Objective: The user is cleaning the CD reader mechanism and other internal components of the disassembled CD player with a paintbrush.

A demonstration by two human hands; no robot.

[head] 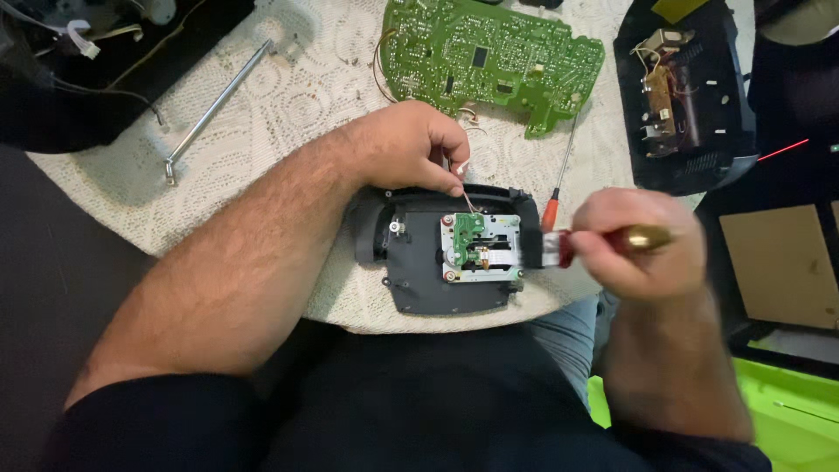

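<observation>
A: Far out past the left hand (411,144), what lies on the lace cloth (288,105)?

B: A thin metal rod (214,105), well apart from the knuckles. The left hand itself is nearly closed, fingertips pinching thin wires (468,197) just above the dark plastic housing (437,280).

A: And under those fingertips?

B: A small metal plate (494,253) with a little green board (468,229) sits in the housing, between both hands. It looks light but fragile; I'd steady it by the housing's rim, not by the wires.

A: Beyond the hands?

B: A large green circuit board (489,57), stiff and thin, best taken by its edges. A red-handled screwdriver (559,179) lies beside it.

A: The right hand (642,245)?

B: Curled shut round a red tool with a brass end (647,238), its tip at the plate's edge. Past it, a black casing (690,96). No labels I can make out; only a brown cardboard sheet (782,262) and a lime-green bin (786,411).
</observation>
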